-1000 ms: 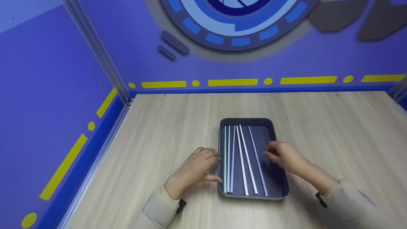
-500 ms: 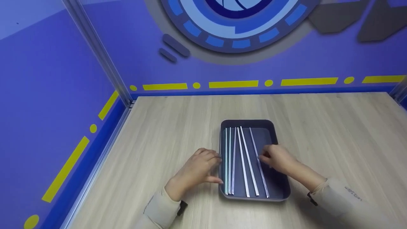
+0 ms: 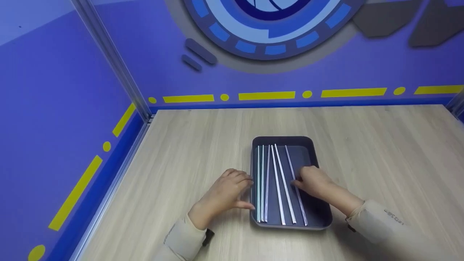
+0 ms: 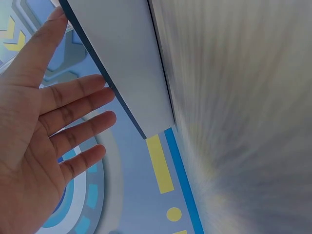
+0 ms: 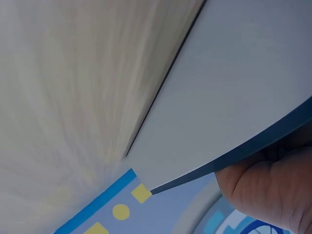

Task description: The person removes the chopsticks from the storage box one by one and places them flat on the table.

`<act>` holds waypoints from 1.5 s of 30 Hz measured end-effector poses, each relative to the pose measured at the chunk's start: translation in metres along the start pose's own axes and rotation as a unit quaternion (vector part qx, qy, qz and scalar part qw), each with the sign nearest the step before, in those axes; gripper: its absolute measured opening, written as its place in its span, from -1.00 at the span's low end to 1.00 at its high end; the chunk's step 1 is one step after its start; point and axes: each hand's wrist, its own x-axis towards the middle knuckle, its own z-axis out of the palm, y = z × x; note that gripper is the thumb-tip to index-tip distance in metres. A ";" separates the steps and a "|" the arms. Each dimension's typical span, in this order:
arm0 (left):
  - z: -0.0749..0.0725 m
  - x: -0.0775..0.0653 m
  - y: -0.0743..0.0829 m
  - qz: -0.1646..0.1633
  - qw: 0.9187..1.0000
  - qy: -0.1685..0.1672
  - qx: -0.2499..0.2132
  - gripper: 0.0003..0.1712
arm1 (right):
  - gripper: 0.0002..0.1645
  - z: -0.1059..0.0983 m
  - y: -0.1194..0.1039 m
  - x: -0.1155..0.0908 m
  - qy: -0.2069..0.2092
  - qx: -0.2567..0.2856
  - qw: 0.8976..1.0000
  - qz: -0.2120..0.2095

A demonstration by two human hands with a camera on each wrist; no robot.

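Observation:
A dark rectangular tray (image 3: 319, 212) holds several long metal chopsticks. At its left side lie two teal chopsticks (image 3: 258, 188) and a purple one (image 3: 267, 185); two silver chopsticks (image 3: 284, 181) slant across the middle. My right hand (image 3: 314, 181) reaches over the right rim, its thumb and fingers pinching the rightmost purple chopstick (image 3: 301, 204) near mid-length; its fingertips are partly hidden. In the right wrist view, the tray wall (image 5: 234, 87) covers most of that hand. Straight fingers of my left hand (image 3: 224, 188) touch the tray's left rim, as the left wrist view also shows.
The tray rests on a light wooden table (image 3: 188, 145). Blue panels with yellow marks (image 3: 266, 95) stand behind it and at the left, meeting at a metal corner post (image 3: 112, 58).
My right hand has moved left and further into the tray, from beside the right rim onto the rightmost purple chopstick. The left hand keeps its place at the rim.

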 end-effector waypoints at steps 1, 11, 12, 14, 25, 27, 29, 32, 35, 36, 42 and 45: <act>0.000 0.000 0.000 -0.002 1.000 -0.003 -0.001 -0.20 | -0.49 0.000 0.000 0.001 -0.002 -0.003 1.000 0.004; -0.001 0.000 0.000 -0.004 1.000 -0.006 0.001 -0.19 | -0.50 0.002 -0.004 0.006 -0.026 -0.016 0.999 0.021; -0.001 0.000 0.000 -0.004 1.000 -0.007 0.002 -0.19 | -0.50 0.002 -0.004 0.006 -0.029 -0.015 0.999 0.023; -0.001 -0.001 0.000 -0.004 1.000 -0.008 0.004 -0.19 | -0.51 0.002 -0.005 0.006 -0.034 -0.012 0.999 0.030; 0.000 -0.002 0.002 -0.001 1.000 0.000 0.004 -0.21 | -0.56 0.004 -0.003 0.007 -0.049 0.006 0.997 0.062; 0.000 -0.002 0.002 -0.001 1.000 -0.002 0.003 -0.22 | -0.57 0.004 -0.002 0.007 -0.046 0.008 0.997 0.060; 0.000 -0.002 0.002 -0.002 1.000 -0.004 0.002 -0.22 | -0.57 0.004 -0.001 0.007 -0.043 0.011 0.997 0.059; 0.000 -0.001 0.001 -0.002 1.000 -0.006 0.004 -0.22 | -0.57 0.005 0.000 0.008 -0.038 0.017 0.997 0.059; 0.000 -0.001 0.001 -0.004 1.000 -0.007 0.001 -0.21 | -0.56 0.005 0.000 0.008 -0.038 0.022 0.997 0.061; 0.000 -0.001 0.001 -0.003 1.000 -0.007 0.001 -0.21 | -0.56 0.005 0.000 0.009 -0.040 0.025 0.997 0.062; 0.000 -0.001 0.001 -0.001 1.000 -0.005 0.003 -0.21 | -0.60 0.000 0.000 0.009 -0.062 0.054 0.993 0.082; 0.000 -0.001 0.001 -0.002 1.000 -0.007 0.006 -0.20 | -0.62 -0.004 -0.001 0.009 -0.067 0.065 0.992 0.085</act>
